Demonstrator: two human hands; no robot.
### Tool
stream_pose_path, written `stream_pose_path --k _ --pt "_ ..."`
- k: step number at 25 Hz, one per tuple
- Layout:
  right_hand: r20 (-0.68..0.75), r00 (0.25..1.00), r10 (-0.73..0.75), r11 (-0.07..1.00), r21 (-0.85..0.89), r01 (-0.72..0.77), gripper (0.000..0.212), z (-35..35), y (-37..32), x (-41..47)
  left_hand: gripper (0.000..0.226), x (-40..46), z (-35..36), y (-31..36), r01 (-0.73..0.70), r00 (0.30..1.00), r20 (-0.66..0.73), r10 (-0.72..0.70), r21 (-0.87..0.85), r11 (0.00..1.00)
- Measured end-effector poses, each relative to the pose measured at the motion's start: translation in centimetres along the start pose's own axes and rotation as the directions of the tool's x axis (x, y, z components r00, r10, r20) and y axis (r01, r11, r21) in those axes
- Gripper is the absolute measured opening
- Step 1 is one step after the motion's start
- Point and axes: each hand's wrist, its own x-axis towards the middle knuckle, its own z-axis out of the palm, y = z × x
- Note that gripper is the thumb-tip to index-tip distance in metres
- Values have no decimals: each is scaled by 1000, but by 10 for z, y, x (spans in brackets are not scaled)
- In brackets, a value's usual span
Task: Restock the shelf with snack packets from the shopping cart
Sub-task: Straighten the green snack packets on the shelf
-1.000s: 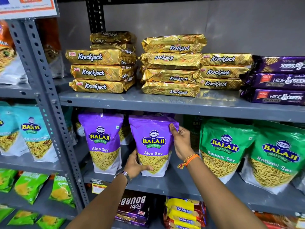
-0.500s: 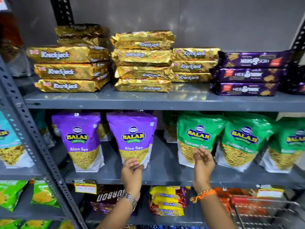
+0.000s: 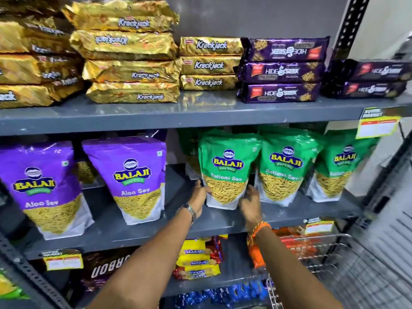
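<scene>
A green Ratlami Sev packet stands upright on the grey middle shelf. My left hand grips its lower left edge, thumb on the front. My right hand rests against its lower right corner with fingers spread. Two more green Ratlami Sev packets stand to the right, touching each other. Two purple Aloo Sev packets stand to the left, untouched. The wire shopping cart shows at the lower right; its contents are blurred.
Gold Krackjack packs and purple Hide & Seek packs are stacked on the shelf above. Marie biscuit packs lie on the shelf below. Yellow price tags hang from shelf edges. A perforated upright bounds the right side.
The view has swung right. Both hands moved right and up from the shelf's front edge to the first green packet, and my left hand has taken hold of it.
</scene>
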Motion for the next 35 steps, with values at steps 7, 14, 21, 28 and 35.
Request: stream_pose_path --k 7,14,21,28,35 --pt "200 976 -84 996 52 75 51 6 7 20 50 -20 -1 -18 -15 999 -48 16 22 1000" --pt "288 953 -97 989 133 61 57 22 -3 11 60 -38 -11 -20 -25 989 -142 28 23 999" --pt "223 974 30 961 263 -90 57 8 -17 -4 54 -53 -17 -11 -62 981 -182 65 27 998" --pt "-519 843 143 892 437 117 33 -119 12 -10 37 -91 61 -13 -80 983 -156 93 90 993" --pt "-336 942 -11 971 221 90 56 -141 15 26 63 -7 150 12 98 991 85 -104 77 992"
